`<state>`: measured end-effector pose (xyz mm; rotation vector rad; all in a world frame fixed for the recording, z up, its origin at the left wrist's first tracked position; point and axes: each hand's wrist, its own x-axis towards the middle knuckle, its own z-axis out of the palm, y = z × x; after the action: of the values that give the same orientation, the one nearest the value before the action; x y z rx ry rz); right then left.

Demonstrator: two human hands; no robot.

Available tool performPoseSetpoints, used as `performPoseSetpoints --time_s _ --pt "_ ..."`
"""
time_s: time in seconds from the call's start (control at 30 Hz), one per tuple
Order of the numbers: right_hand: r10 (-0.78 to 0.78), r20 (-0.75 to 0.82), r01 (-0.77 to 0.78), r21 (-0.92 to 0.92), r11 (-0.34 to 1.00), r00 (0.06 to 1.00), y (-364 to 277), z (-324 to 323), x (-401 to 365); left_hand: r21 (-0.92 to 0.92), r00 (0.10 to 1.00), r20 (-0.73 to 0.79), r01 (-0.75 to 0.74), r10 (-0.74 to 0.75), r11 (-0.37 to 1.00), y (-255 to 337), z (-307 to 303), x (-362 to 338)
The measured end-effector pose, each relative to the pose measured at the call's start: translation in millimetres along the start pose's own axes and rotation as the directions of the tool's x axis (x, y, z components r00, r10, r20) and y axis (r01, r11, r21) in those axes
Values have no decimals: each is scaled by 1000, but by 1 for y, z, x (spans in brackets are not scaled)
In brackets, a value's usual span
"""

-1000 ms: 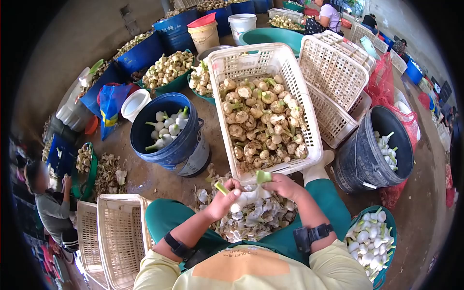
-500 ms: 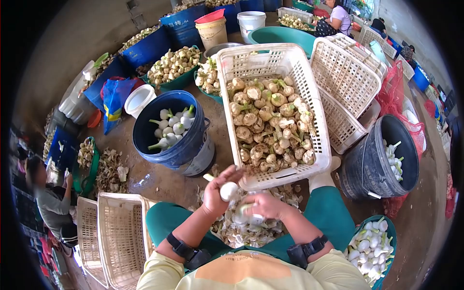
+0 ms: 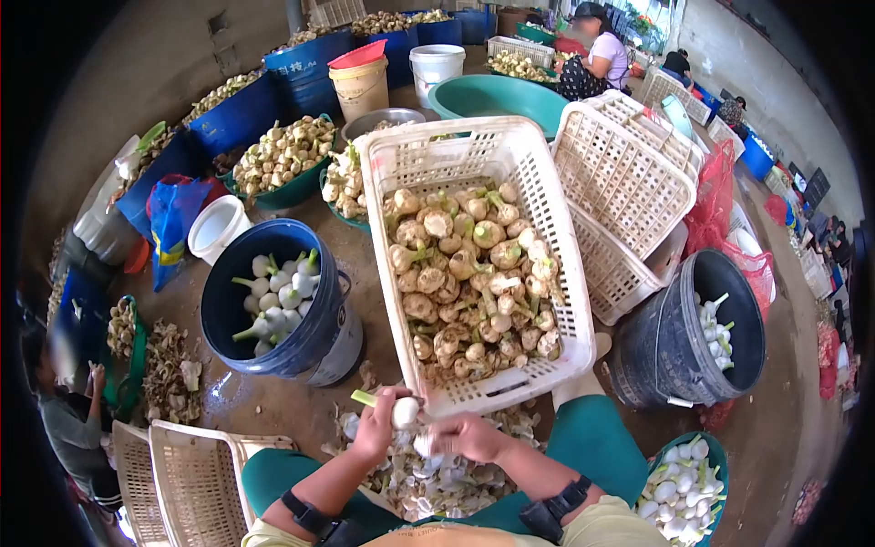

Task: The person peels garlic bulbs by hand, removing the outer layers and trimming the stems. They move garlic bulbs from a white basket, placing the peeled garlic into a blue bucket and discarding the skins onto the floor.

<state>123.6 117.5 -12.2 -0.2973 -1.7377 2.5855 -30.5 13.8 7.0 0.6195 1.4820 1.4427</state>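
Observation:
A peeled white garlic bulb (image 3: 406, 413) with a short green stem is gripped in my left hand (image 3: 378, 421). Just to its right, my right hand (image 3: 469, 438) is closed, its fingertips slightly blurred around a whitish piece that I cannot make out. Both hands are close together above a heap of peeled skins (image 3: 437, 483) between my knees. Beyond them a white plastic crate (image 3: 565, 273) holds many unpeeled bulbs (image 3: 474, 264). The blue bucket (image 3: 273, 360) at the left holds peeled bulbs with stems.
A dark bucket (image 3: 656, 346) with peeled bulbs stands at the right, near stacked crates (image 3: 624, 182). A green basin (image 3: 688, 492) of white bulbs is at the lower right. Empty crates (image 3: 196, 474) lie at the lower left. Other people sit at the far left and upper right.
The view has shifted, so the crate and buckets appear lower and farther left. My hands have come closer together, and the left still holds a white bulb.

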Motion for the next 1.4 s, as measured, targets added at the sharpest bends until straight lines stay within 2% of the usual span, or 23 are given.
performPoseSetpoints --time_s 0.03,0.1,0.17,0.2,0.23,0.33,0.37,0.43,0.5,0.53,0.57,0.63,0.67,0.7,0.9,1.0,1.03,1.1,1.13,1.17,1.27,1.3,1.4 --pt "31 290 57 -289 956 957 -19 -6 3 71 1000 -18 4 -3 997 5 -6 3" --pt "113 375 288 -844 453 920 -40 -16 9 259 980 -5 -190 198 947 15 -27 20" --pt "285 -249 -348 -855 383 926 -108 -37 22 171 968 -91 -218 236 961 59 -38 34" --pt "98 -507 -497 -758 422 856 -110 -73 32 145 959 -154 -216 238 966 89 -44 38" --pt "-588 -391 -439 -896 68 708 -87 -115 37 52 931 -259 -251 255 967 98 -58 50" --pt "-820 -226 -632 -749 -200 526 -85 -174 57 -604 890 -382 -444 249 662 105 -81 75" --pt "-696 -373 -644 -747 -166 613 -76 -191 63 -713 899 -379 -434 217 551 101 -82 73" --pt "-517 -541 -636 -771 -10 664 -82 -186 68 -616 968 -197 -247 158 748 70 -70 61" --pt "-409 -582 -480 -813 331 703 -98 -134 55 -214 995 40 -82 93 973 76 -35 34" --pt "-229 -622 -479 -747 461 749 -111 -99 47 82 973 104 -213 205 974 60 -21 34" --pt "-53 -600 -447 -648 616 798 -123 -66 36 464 904 171 -424 391 778 61 -6 27" --pt "-206 -420 -179 -711 680 884 -86 -44 28 640 848 342 -526 405 561 54 10 21" --pt "-205 -418 -167 -697 698 885 -86 -23 18 640 788 443 -612 427 464 57 17 18" --pt "-352 -383 27 -643 766 854 -77 -12 12 575 794 375 -604 479 551 50 22 14" --pt "-390 -493 193 -403 894 778 -52 20 -5 688 585 505 -717 635 112 57 23 -24" --pt "-162 -521 161 -48 986 838 -51 33 -18 567 723 391 -676 569 470 49 23 -43" --pt "-163 -518 234 74 969 840 -46 38 -18 282 940 296 -256 170 925 31 18 -46" --pt "54 -421 121 378 918 906 -39 37 -28 -50 951 293 -87 98 995 14 15 -49" --pt "64 -363 125 475 871 930 -37 37 -32 213 922 276 -336 273 918 23 19 -58" --pt "73 -362 135 518 845 929 -37 41 -33 563 815 332 -576 476 593 38 19 -67" --pt "69 -411 127 431 894 909 -32 60 -35 564 806 336 -587 487 581 40 19 -75" --pt "22 -357 156 461 874 934 -30 59 -35 274 906 258 -401 334 874 31 22 -76" --pt "-81 -345 145 166 975 935 -31 57 -41 -139 968 231 136 -101 981 32 10 -77"
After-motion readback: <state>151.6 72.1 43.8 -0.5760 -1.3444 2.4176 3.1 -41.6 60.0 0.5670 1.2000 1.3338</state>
